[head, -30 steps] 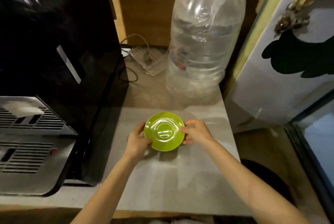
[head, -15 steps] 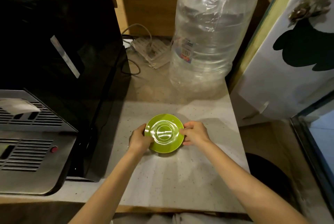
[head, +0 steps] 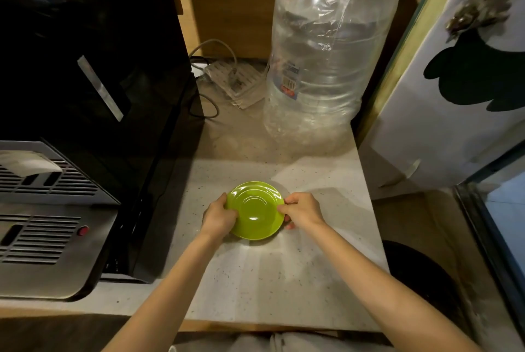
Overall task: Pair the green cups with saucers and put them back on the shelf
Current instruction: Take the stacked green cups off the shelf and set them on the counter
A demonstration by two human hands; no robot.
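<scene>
The green saucer (head: 255, 210) is gripped at opposite rim edges by the left hand (head: 218, 218) and right hand (head: 301, 209), low over the counter (head: 272, 280), seemingly kept level for a cup, none visible.

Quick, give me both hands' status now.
Left hand: closed on the saucer, left rim.
Right hand: closed on the saucer, right rim.
</scene>
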